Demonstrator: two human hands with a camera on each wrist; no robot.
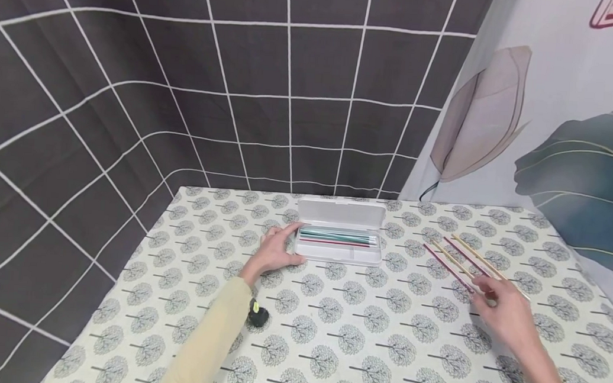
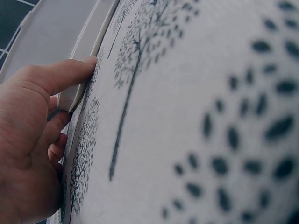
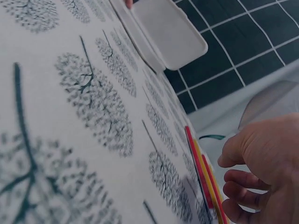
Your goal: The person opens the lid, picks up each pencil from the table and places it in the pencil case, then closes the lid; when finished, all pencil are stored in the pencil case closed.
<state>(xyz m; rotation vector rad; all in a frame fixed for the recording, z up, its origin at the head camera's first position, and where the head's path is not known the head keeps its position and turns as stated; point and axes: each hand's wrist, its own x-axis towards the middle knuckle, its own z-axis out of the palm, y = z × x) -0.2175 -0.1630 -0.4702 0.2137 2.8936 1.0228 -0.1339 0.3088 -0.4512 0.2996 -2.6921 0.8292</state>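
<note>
A white pencil case lies with its lid raised at the back of the table. Several thin green sticks and a red one lie inside it. My left hand holds the case's left end, thumb at the front corner and a finger at the back one. On the right, my right hand hovers over loose red and yellow sticks, partly covering their near ends. In the right wrist view its fingers are loosely bent beside the sticks, with a gap below the thumb.
A pale cloth with tree prints covers the table. Behind it hangs a dark curtain with a white grid. At the right is a light sheet with leaf pictures. A black device sits at my left wrist.
</note>
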